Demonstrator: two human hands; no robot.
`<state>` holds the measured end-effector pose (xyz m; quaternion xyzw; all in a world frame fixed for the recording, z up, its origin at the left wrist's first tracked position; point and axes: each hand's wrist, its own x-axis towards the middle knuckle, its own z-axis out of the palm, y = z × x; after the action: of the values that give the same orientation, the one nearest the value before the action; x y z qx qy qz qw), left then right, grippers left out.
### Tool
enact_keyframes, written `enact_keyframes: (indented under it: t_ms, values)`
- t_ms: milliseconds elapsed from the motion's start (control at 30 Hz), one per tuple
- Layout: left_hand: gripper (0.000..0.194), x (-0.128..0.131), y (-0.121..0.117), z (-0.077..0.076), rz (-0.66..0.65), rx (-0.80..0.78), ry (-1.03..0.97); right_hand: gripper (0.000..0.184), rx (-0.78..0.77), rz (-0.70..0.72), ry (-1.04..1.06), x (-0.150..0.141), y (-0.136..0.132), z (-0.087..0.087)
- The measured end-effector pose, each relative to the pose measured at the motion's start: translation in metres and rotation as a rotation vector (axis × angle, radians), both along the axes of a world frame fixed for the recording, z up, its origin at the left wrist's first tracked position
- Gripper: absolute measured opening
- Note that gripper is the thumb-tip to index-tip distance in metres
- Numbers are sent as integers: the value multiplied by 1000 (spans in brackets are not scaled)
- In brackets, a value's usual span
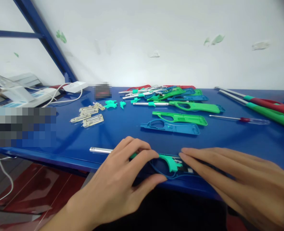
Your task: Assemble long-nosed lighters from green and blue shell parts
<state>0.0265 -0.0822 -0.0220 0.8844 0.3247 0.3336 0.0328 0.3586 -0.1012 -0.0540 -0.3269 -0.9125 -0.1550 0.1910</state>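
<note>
A partly assembled long-nosed lighter (188,176) lies along the front edge of the table, its blue half-shell open upward. Its silver barrel (100,150) points left, and a teal trigger (172,163) sits in the middle. My left hand (126,176) is closed over its front part, fingertips by the trigger and thumb on the near side. Around the handle end, my right hand (238,176) has its fingers pressed together, covering the inner parts there. Beyond my hands lie a blue half-shell (171,127) and a green half-shell (180,118).
Clear gas tanks (93,120) and teal triggers (110,104) lie at centre left. A pile of shells and barrels (156,93) is at the back. A screwdriver (254,121) and two whole lighters (269,110) lie right. White cables (67,101) and papers (19,93) are left.
</note>
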Motion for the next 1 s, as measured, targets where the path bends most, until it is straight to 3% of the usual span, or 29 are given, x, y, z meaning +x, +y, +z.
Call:
enact_keyframes:
  t_ms: [200,367,633,900,1000]
  values:
    - [44,2,-3,10,-17,16,225,83,-27,6,23,1,1,-1]
    - [37,3,-5,9,-51,34,217,76,-57,17,88,-4,4,0]
    - [30,10,-3,7,-122,72,172,95,-32,34,6,1,1,10]
    - [28,10,2,5,-157,64,103,56,-30,-42,182,-16,-2,19]
    - [28,10,3,4,-155,85,99,53,8,10,216,-29,5,23]
